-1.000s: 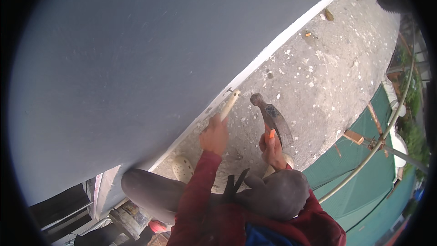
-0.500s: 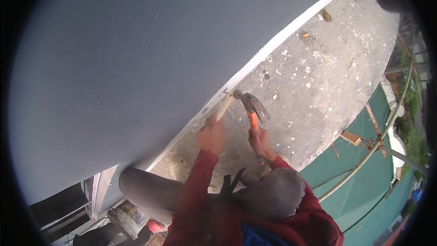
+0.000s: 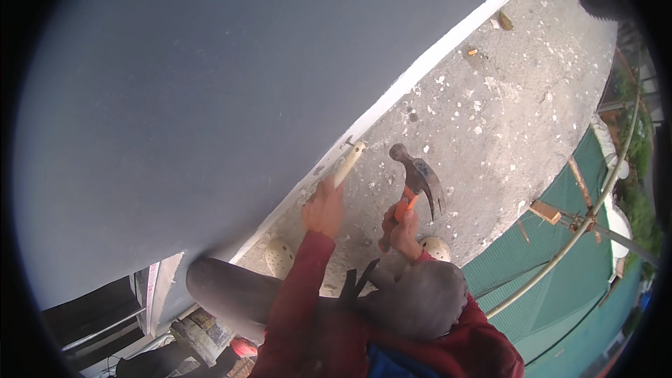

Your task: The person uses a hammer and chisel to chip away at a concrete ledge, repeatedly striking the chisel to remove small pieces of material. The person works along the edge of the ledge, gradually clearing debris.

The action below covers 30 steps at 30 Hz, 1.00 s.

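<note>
My left hand (image 3: 323, 208) is closed around a cream-handled tool (image 3: 349, 165) whose far end lies at the foot of the wall. A short dark metal piece shows just beyond that end, against the wall's white bottom strip (image 3: 392, 96). In my right hand (image 3: 401, 227) is a claw hammer (image 3: 420, 176) with an orange grip, its fingers wrapped round the handle. The hammer's head hangs to the right of the tool, apart from it, with the claw pointing right and toward me.
A grey wall (image 3: 196, 98) fills the left. Paint-spotted concrete (image 3: 504, 126) stretches right to an edge, past which lie a green roof (image 3: 532, 280) and a bamboo pole (image 3: 560, 259). My perforated cream shoes (image 3: 279, 257) stand below my hands. A stained container (image 3: 203, 336) sits lower left.
The claw hammer has drawn away from the end of the cream-handled tool, to the right and slightly toward me. My left hand and its tool have barely moved.
</note>
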{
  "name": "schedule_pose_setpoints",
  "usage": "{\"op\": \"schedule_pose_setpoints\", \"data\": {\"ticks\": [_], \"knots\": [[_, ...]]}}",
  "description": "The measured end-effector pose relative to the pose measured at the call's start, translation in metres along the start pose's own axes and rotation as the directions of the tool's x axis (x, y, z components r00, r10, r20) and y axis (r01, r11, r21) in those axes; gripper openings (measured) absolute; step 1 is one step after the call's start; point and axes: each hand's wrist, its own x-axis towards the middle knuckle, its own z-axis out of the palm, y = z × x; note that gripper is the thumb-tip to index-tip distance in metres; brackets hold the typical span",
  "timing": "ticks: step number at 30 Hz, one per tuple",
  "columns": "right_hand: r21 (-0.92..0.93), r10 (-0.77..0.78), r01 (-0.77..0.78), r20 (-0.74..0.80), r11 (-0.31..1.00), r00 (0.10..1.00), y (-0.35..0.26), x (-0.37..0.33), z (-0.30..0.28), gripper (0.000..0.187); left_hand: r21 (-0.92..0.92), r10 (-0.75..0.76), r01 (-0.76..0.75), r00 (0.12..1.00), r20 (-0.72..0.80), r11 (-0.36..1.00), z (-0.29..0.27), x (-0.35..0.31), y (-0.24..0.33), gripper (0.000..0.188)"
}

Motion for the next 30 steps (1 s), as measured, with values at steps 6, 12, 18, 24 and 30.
{"op": "schedule_pose_setpoints", "data": {"ticks": [6,12,18,24,30], "knots": [[-0.083,0.464,-0.457,0.119,0.886,0.878,-0.006,0.006,0.016,0.064,0.047,-0.023,0.014,0.983,0.18,0.999,0.008,0.002,-0.005,0.035],[-0.032,0.192,-0.191,0.042,0.981,0.98,-0.022,-0.006,-0.002,0.074,-0.024,0.032,-0.032,0.999,0.014,0.999,0.011,-0.001,-0.005,0.033],[0.008,0.142,-0.142,0.008,0.99,0.99,-0.02,-0.011,-0.012,0.076,-0.022,0.048,-0.049,0.998,-0.049,0.999,0.002,0.0,-0.003,0.028],[0.041,0.157,-0.158,0.023,0.987,0.987,0.002,-0.005,0.01,0.074,0.039,-0.002,0.002,1.0,-0.019,0.999,0.005,0.004,0.004,0.031],[0.109,0.123,-0.118,-0.035,0.987,0.992,0.007,-0.009,0.01,0.071,0.093,-0.009,0.009,1.0,0.0,0.996,0.008,0.002,-0.001,0.033]]}}
